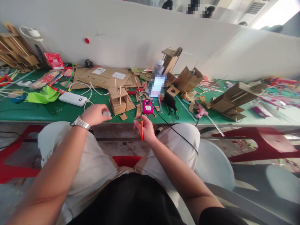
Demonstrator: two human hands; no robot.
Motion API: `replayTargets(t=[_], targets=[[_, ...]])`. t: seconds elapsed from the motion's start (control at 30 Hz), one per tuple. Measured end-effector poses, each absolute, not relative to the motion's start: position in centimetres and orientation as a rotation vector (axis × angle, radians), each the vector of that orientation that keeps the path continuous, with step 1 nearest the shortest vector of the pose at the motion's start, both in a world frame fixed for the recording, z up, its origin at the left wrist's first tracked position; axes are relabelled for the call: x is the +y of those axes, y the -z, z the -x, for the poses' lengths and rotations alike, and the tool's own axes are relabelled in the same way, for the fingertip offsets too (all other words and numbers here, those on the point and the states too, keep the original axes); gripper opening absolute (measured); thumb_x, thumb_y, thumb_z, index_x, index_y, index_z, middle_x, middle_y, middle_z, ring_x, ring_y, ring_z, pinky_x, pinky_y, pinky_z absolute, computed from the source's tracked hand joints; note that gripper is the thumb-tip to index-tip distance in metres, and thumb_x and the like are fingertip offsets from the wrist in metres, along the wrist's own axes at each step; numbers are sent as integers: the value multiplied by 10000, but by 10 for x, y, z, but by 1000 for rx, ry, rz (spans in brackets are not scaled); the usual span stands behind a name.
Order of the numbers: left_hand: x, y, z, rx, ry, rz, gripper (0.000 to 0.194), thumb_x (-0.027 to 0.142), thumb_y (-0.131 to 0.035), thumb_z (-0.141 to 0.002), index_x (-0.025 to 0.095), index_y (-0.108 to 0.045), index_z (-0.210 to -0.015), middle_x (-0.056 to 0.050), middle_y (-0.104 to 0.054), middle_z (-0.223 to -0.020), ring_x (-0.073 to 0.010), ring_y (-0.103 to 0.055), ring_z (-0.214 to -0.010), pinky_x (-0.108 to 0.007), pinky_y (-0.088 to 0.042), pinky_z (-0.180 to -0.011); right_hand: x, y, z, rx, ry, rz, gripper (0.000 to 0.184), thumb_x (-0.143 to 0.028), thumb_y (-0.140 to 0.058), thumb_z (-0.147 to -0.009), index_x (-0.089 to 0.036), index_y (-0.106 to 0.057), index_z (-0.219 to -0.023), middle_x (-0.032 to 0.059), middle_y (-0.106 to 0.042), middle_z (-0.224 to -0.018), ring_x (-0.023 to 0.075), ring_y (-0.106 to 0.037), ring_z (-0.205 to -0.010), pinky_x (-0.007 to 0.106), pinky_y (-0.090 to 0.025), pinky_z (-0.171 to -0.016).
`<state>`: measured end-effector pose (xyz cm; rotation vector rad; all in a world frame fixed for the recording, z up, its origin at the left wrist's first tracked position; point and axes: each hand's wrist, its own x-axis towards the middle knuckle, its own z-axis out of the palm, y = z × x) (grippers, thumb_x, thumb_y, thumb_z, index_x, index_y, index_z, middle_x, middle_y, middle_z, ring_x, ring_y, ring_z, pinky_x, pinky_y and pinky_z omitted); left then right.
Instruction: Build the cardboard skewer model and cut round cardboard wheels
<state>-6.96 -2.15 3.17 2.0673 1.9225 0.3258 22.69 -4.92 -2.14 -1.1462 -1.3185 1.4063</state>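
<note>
In my left hand [96, 114], with a metal watch [81, 122] on its wrist, a small pale translucent piece [106, 113] is held between curled fingers. Its exact kind is unclear. My right hand [148, 128] grips scissors by their orange handle [142, 130], with the blades pointing away from me. Just beyond the hands stands a small cardboard structure [117, 104] with wooden sticks through it. A magenta box [147, 107] with a white face print lies beside the scissor blades. Cardboard scraps [123, 116] are scattered near the table edge.
A white power bank [73, 98] with cables lies left. Behind are flat cardboard sheets [103, 78], a bottle [158, 68] and a lit phone [157, 86]. A pink glue gun [201, 112] and a cardboard model [236, 98] stand right on the green tabletop [47, 113].
</note>
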Motion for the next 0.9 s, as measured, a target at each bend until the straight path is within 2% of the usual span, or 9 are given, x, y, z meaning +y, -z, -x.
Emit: replayTargets(t=[0.07, 0.13, 0.23, 0.33, 0.5, 0.67, 0.9], targets=[[-35, -34, 49, 1659, -248, -2178, 364, 524, -874, -797, 237, -782, -1001, -50, -818, -991, -264, -747, -854, -329, -484, -725, -49, 21, -227, -1305, -1393, 1140, 521, -617, -856, -795, -228, -627, -1055, -55, -669, -620, 102, -499, -449, 215, -367, -452], [-44, -30, 28, 1502, -234, -2287, 353, 502, -864, -841, 236, -793, -1062, -50, -817, -1039, -266, -763, -934, -323, -501, -753, -49, 22, -226, -1307, -1387, 1136, 509, -608, -866, -787, -232, -626, -1032, -53, -670, -615, 104, -505, -453, 212, -362, -454], [-47, -17, 2, 1652, -346, -2390, 320, 417, -806, -935, 262, -777, -1213, -63, -793, -1249, -280, -768, -1087, -322, -534, -799, -49, 24, -226, -1320, -1382, 1138, 483, -586, -872, -788, -235, -631, -1016, -49, -674, -618, 109, -516, -462, 213, -368, -458], [-43, -3, -11, 1738, -343, -2388, 330, 359, -752, -983, 256, -745, -1296, -95, -783, -1276, -306, -773, -1073, -351, -541, -771, -49, 25, -226, -1337, -1379, 1144, 460, -571, -865, -801, -236, -643, -1025, -48, -675, -619, 112, -513, -463, 216, -372, -459], [-36, 7, -16, 1787, -344, -2371, 324, 307, -744, -980, 235, -726, -1294, -113, -787, -1239, -312, -775, -1037, -364, -546, -754, -49, 26, -226, -1349, -1374, 1136, 454, -563, -863, -807, -233, -649, -1034, -49, -672, -614, 112, -518, -464, 212, -369, -462], [-35, 8, -12, 1744, -396, -2374, 307, 264, -804, -917, 231, -745, -1217, -93, -790, -1223, -310, -771, -1060, -362, -567, -795, -49, 29, -227, -1353, -1380, 1117, 450, -556, -858, -819, -229, -655, -1053, -49, -676, -616, 113, -528, -470, 209, -381, -469], [-30, 12, -9, 1675, -493, -2376, 323, 222, -844, -868, 202, -767, -1181, -116, -806, -1165, -337, -781, -1058, -396, -600, -855, -49, 29, -227, -1357, -1378, 1116, 440, -552, -857, -820, -233, -659, -1050, -47, -677, -619, 116, -524, -469, 214, -382, -469]])
